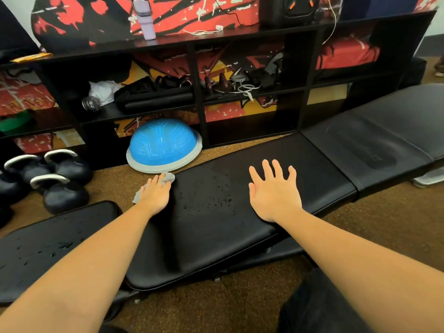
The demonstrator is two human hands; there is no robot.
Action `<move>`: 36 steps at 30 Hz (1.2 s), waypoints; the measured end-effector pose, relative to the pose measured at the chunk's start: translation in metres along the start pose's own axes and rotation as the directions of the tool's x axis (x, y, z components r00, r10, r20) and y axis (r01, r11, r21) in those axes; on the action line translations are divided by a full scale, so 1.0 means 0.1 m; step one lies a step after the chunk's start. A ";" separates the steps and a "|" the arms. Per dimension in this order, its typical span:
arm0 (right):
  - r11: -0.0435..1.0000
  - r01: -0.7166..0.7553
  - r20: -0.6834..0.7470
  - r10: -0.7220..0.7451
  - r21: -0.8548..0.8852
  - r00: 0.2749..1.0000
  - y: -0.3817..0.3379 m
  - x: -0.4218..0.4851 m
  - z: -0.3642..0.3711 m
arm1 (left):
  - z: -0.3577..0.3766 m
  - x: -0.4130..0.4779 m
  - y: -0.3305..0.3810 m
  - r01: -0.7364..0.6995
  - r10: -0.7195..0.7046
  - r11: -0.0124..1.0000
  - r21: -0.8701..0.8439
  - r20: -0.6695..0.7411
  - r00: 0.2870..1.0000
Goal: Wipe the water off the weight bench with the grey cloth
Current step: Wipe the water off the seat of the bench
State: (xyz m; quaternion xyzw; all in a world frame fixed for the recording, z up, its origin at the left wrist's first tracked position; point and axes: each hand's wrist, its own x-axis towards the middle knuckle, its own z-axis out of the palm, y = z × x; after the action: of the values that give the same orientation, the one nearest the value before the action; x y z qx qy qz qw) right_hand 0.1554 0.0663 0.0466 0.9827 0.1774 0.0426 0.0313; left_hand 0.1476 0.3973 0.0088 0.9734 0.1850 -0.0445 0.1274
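Near pad [48,236]: the closest section of the weight bench [216,255], nearer me and left of the droplet patch [209,195]. It carries its own scatter of drops, so I judge it needs a pass too.
Droplet patch: beads of water on the bench's middle section, between my two hands, not yet wiped.
Left hand [155,195]: just left of the droplet patch, at the pad's far edge. My fingers lie fairly straight on top of the grey cloth, pressing it down rather than bunching it. I cannot tell whether my thumb is tucked under.
Grey cloth [169,177]: under that hand, just left of the droplet patch. One corner shows past my fingertips and another beside my wrist.
Right hand [274,191]: right of the droplet patch, fingers spread wide and straight, holding nothing. I cannot tell whether the palm rests on the vinyl or hangs just above it.
Key relation: the water lies to the right of the cloth, along the bench's long axis, which runs from near left to far right. My left hand is nearer to it and has the cloth, so I judge a rightward sweep toward my right hand is what's called for.
Kettlebells [64,193]: on the floor, well left of the droplet patch.
Far pad [365,150]: beyond and right of the droplet patch, with a dull smear that looks like a damp film.
Blue dome [163,145]: on the floor beyond and left of the droplet patch, against the shelf unit [199,111].
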 end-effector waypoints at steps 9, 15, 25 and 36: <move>1.000 -0.005 0.009 0.005 -0.006 1.000 -0.01 0.00 0.00 | 0.45 -0.70 0.05 -0.086 0.076 0.994 -0.063 -0.141 0.987; 1.000 0.007 0.041 -0.007 -0.008 0.999 0.00 0.01 -0.02 | 0.51 -1.62 0.16 -0.098 0.093 0.988 -0.122 -0.045 0.995; 0.993 -0.052 -0.007 0.053 0.104 0.999 -0.01 -0.01 -0.05 | 0.60 -1.33 0.14 0.097 -0.100 0.994 -0.051 -0.069 0.993; 0.990 -0.098 -0.058 0.104 0.100 0.993 -0.02 -0.01 -0.06 | 0.20 -0.37 0.11 0.210 -0.206 0.966 -0.154 0.040 0.978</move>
State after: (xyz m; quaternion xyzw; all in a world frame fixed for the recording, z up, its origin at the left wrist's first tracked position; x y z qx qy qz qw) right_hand 0.1529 0.0679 0.0520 0.9890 0.1302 0.0664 -0.0244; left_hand 0.1166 0.3690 -0.0032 0.9349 0.2875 -0.0544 0.2006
